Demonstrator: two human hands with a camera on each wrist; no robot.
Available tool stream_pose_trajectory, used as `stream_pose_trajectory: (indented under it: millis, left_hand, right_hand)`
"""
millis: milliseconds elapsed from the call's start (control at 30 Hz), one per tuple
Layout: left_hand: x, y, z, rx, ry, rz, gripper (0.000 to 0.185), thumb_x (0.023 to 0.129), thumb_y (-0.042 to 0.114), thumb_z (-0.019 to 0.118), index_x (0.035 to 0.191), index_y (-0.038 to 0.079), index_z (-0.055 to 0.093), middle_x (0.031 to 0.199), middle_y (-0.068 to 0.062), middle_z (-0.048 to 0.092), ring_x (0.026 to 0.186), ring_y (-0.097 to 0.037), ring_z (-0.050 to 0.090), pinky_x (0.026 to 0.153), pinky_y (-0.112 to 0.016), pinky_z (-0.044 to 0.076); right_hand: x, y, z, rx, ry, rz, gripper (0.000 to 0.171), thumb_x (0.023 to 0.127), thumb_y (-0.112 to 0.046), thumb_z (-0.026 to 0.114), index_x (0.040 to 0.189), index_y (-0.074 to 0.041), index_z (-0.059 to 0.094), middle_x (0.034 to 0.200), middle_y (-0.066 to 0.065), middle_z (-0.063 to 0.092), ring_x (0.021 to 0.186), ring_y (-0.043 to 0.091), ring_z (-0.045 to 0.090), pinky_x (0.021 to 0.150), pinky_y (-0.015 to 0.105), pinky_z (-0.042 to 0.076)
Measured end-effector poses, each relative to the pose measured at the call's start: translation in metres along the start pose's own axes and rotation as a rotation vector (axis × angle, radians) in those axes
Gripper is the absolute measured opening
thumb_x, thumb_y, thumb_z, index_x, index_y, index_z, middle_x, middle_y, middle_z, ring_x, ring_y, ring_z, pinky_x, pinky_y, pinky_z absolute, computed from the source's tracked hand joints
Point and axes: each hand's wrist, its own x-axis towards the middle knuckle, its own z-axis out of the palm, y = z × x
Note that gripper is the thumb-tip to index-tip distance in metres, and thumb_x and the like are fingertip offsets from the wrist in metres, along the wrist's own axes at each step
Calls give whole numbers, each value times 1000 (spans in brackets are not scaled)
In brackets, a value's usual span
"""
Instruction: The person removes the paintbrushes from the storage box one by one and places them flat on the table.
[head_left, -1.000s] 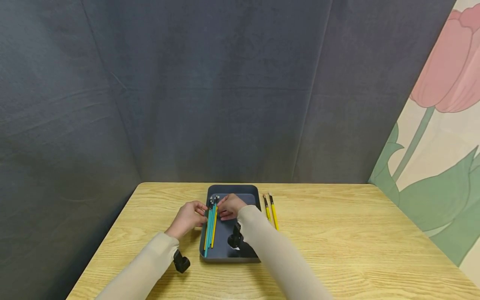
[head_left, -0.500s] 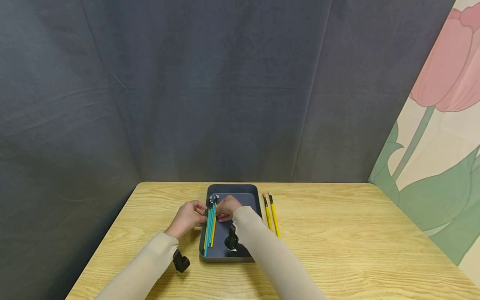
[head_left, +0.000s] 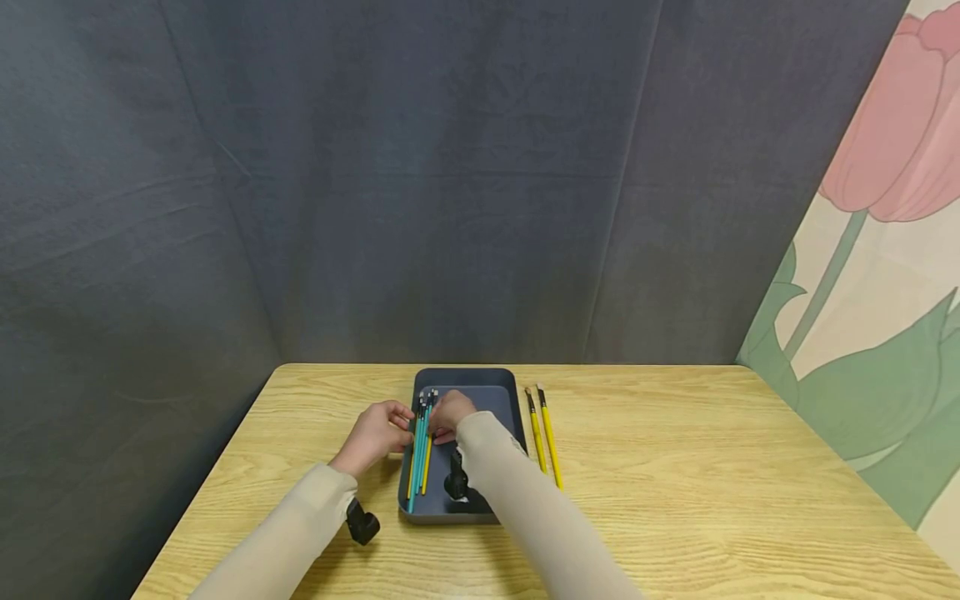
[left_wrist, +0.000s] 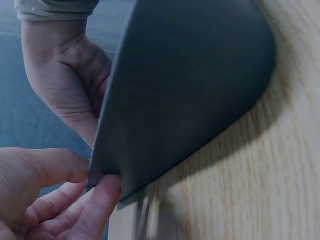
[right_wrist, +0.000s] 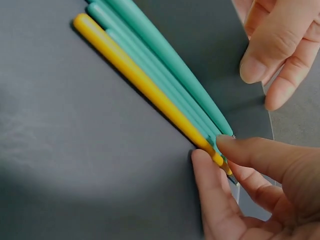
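Tray (head_left: 450, 518), left edge: pinched by left hand (head_left: 375, 435). Yellow brush (right_wrist: 137, 79): pinched by right hand (head_left: 452, 412), apparently just gathered towards teal brushes (right_wrist: 172, 60).

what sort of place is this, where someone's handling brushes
Probably an indoor corner set up for tabletop work: a wood-grain table stands before a dark, cloth-like backdrop, with a large tulip picture at the right.

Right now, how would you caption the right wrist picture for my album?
The right hand pinches a yellow brush beside teal brushes in a dark tray, the left hand at its rim.
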Motion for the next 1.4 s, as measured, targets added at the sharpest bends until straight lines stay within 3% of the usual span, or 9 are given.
stream_pose_trajectory:
  millis: [367,733,1067,1400]
  left_hand:
    - [0,0,0,7,4,-6,33,74,-11,66,106,-5,64,92,-15,61,73,-18,60,60,-32,60]
    - [2,-3,0,19,8,-11,32,74,-9,67,105,-4,64,91,-12,61,73,-18,60,59,-30,59]
    - [0,0,-1,-1,-2,-21,33,74,-10,67,106,-5,63,94,-15,61,76,-19,61,61,-31,60]
    - [-1,0,1,-3,3,-18,31,74,-11,66,104,-5,64,90,-14,60,74,-18,60,61,-31,60]
  right_hand:
    - [-20,-8,-3,-61,18,-29,21,72,19,65,68,0,59,59,6,52,51,18,55,65,38,62]
    - [-13,-9,-1,-145,31,30,20,69,19,67,61,2,60,54,11,55,42,18,57,47,27,57]
    - [-16,-14,1,-241,35,41,18,68,16,73,71,4,59,55,13,59,41,18,58,47,26,57]
    - [-27,-15,-2,-296,59,25,16,69,12,73,72,2,61,56,12,61,46,17,63,48,25,57]
